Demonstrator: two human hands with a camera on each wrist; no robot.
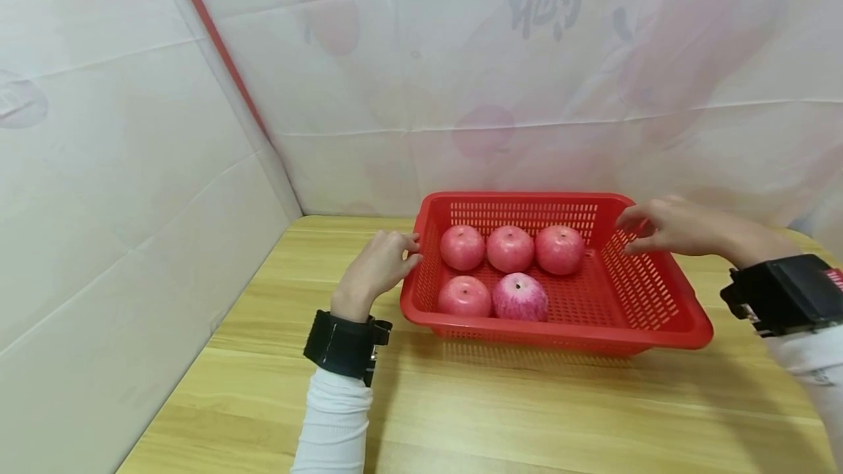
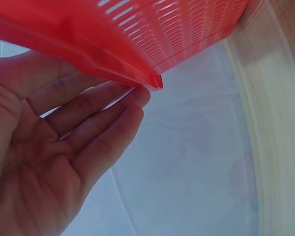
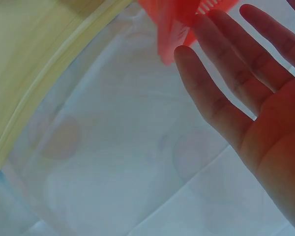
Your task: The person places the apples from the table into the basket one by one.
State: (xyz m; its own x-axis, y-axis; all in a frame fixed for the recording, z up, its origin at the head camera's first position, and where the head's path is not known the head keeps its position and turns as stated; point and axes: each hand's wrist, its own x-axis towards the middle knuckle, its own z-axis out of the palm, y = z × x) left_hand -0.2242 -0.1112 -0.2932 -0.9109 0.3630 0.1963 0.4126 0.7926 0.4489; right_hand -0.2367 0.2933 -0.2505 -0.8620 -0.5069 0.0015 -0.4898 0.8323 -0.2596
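A red plastic basket [image 1: 593, 333] with slotted walls stands on the table, holding several apples. Three pink-red apples, one of them [image 1: 510, 249], line its back wall. In front of them lie another pink-red apple [image 1: 464, 297] and a streaky, paler-topped apple [image 1: 520, 297]. My left hand [image 1: 378, 267] is at the basket's left rim; in the left wrist view its fingers [image 2: 105, 142] extend loosely, fingertips right at the rim's underside. At the right end, my right hand [image 1: 685, 227] hovers by the rim with spread fingers [image 3: 206, 93] and nothing in its grasp.
The wood-grain table [image 1: 263, 379] carries the basket near its back edge. A pale printed sheet [image 1: 408, 93] hangs behind it, and another pale sheet [image 1: 118, 189] forms a wall on the left. Black straps [image 1: 345, 344] wrap both wrists.
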